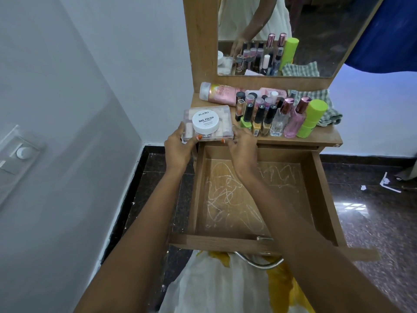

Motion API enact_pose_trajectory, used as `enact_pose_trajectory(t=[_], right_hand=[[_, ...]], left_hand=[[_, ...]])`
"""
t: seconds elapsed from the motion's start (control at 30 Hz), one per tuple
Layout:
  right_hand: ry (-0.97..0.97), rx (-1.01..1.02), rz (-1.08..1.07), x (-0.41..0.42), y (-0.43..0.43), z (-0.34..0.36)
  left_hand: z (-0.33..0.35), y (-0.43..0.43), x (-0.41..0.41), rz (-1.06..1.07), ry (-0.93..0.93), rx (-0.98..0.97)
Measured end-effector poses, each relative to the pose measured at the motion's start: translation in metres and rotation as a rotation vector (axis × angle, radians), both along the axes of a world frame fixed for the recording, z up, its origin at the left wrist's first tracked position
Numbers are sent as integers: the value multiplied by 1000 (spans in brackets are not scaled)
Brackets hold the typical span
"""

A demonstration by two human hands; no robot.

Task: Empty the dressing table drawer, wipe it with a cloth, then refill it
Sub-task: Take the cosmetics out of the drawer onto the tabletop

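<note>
Left hand: the left hand [178, 145] is curled round the left end of the clear box [225, 125]. The thumb is laid on the near edge, and an orange nail is seen there.
Right hand: the right hand [242, 147] is curled round the right end of the same box. Its fingers are tucked at the side and its thumb is on the near edge.
Clear box: it is held flat between both hands at the front left corner of the bench [325, 137], just above the back left corner of the drawer [216, 242]. Whether it rests on the bench or is lifted cannot be told. Small pale things are seen inside it.
White jar [205, 122]: it is set on top of the box lid. "NAIL POLISH" is printed on it.
Drawer: it is pulled far out under the bench. Pale scribble marks are seen on its wooden bottom.
Cloth [325, 102]: a checked cloth is left in a heap at the back right of the bench.
Bottles [259, 116]: many small bottles are stood close together in the middle of the bench, just beside the box.
Green tub [312, 118]: it is stood at the right end of the bottles, touching the cloth.
Pink tube [221, 93]: it is laid on its side behind the box.
Mirror [316, 30]: the bottles and the cloth are shown in it.
</note>
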State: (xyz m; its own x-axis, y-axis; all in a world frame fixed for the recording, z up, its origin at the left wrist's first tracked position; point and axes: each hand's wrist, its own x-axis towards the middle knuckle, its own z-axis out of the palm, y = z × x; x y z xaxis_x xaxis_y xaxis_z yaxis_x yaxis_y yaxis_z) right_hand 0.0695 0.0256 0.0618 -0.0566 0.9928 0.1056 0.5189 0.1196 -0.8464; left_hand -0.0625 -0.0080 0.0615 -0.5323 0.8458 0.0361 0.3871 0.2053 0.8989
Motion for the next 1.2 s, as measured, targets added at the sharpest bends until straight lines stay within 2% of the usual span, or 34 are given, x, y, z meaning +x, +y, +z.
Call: enact_pose_trajectory(t=[0.5, 0.8, 1.2], right_hand=[[-64, 72, 5, -3, 2, -9], [73, 88, -32, 12, -13, -7], [52, 85, -36, 63, -42, 3]], left_hand=[[1, 5, -3, -34, 2, 36], [-3, -17, 11, 47, -62, 77], [10, -46, 54, 65, -142, 78]])
